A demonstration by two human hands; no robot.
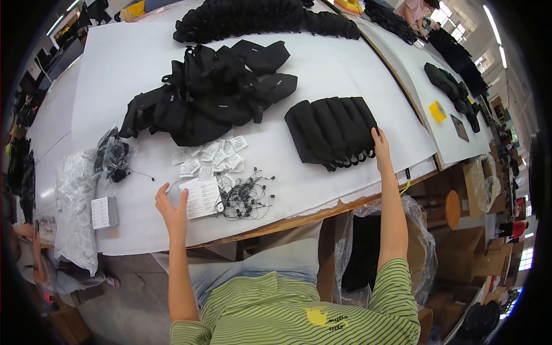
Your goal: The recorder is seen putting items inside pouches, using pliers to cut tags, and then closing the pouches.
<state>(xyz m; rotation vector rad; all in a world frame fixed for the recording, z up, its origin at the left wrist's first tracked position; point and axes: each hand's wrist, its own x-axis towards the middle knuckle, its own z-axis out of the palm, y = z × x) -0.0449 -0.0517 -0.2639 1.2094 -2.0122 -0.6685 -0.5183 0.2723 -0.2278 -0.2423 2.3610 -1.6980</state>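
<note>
My left hand [171, 208] is held with fingers apart at the left edge of a white printed card [201, 199]; I cannot tell whether it touches. Right of that card lies a tangle of thin black cords [244, 198] with small black ends. Small white labels [215, 154] are scattered just beyond. My right hand [380, 148] rests its stretched fingers against the right end of a neat row of black fabric pouches [330, 129]. Loops stick out along the row's near edge. Behind the labels is a loose heap of black fabric bags [207, 95].
A long row of black pieces [241, 20] lines the table's far side. Clear plastic bags [75, 201] and a stack of white cards [104, 213] lie at left. On the right-hand table are yellow tape [437, 111] and a dark flat device [459, 127]. A plastic-lined box [417, 247] stands below the edge.
</note>
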